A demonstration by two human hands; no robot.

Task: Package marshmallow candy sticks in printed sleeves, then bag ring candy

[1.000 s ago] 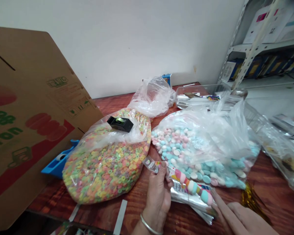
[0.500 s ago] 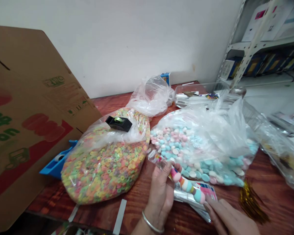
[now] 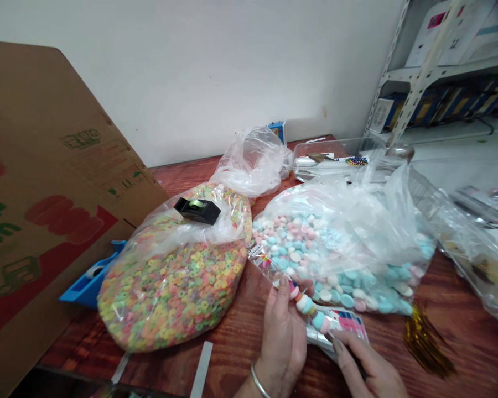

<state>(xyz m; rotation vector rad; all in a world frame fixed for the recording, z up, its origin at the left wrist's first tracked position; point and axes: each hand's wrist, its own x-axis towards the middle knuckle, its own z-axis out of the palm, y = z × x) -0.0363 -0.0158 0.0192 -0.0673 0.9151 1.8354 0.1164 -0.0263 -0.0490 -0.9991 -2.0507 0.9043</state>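
Head view: from afar, I see a slender row of rounded pink, white and pale-blue candies (image 3: 305, 304) over flat, silvery printed packets (image 3: 351, 322). The left hand (image 3: 285, 331) pinches its upper end and the right hand (image 3: 363, 362) its lower, presumably to keep the row straight.

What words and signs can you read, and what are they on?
"on": green, the end of a cut-off word on the cardboard box.
Glass, up-arrows and umbrella signs: same box.
Too small or blurred: the box's other print, the candy wrapper, the silvery packets, and the white box at top right.
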